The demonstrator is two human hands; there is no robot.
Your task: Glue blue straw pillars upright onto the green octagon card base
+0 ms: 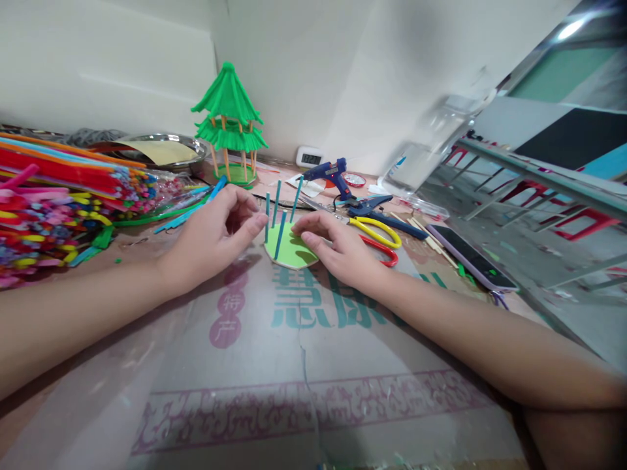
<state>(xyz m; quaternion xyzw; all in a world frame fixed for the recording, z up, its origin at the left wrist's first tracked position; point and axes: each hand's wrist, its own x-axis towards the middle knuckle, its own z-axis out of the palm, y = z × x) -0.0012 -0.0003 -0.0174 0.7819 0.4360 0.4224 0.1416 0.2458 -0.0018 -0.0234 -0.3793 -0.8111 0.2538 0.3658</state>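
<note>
Standing mid-surface, the green base disc (294,253) carries upright blue sticks (280,235). The right hand (337,251) presses its edge, fingers flat and open; the left hand (215,232) curls loosely beside a stick, gripping nothing. Likely light and flimsy: hold the disc's rim.

Base disc (294,253) on counter (304,391) between left hand (215,236) and right hand (337,251); pagoda model (229,124) behind it, straws (59,189) left, scissors (377,230) and phone (471,258) right.
</note>
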